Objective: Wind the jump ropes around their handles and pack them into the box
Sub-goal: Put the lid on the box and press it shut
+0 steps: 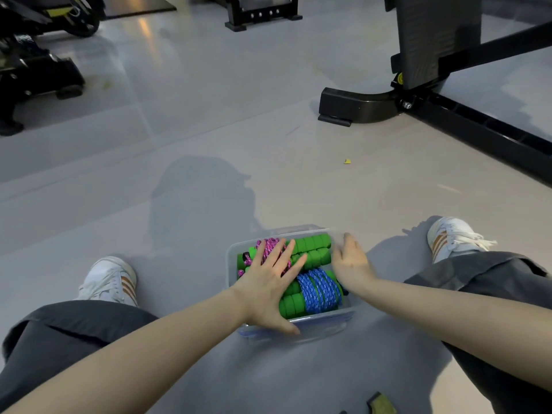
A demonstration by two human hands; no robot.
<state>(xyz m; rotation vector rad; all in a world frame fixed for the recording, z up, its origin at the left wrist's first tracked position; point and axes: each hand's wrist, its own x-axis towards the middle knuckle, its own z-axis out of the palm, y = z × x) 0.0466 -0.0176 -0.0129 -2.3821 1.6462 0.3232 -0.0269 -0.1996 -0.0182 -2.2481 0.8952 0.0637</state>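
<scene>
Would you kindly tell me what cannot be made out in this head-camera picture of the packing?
1. Pink speckled jump rope: head view, its winding mostly covered by the flat left hand.
2. Right hand: head view, motion-blurred; whether it grips the clear plastic box is unclear.
3. Dark yellow-topped object: cut off by the bottom edge.

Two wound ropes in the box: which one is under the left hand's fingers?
The pink rope, at the far end of the box; the left hand lies flat across it, fingers straight. The blue rope sits nearer the person, uncovered.
</scene>
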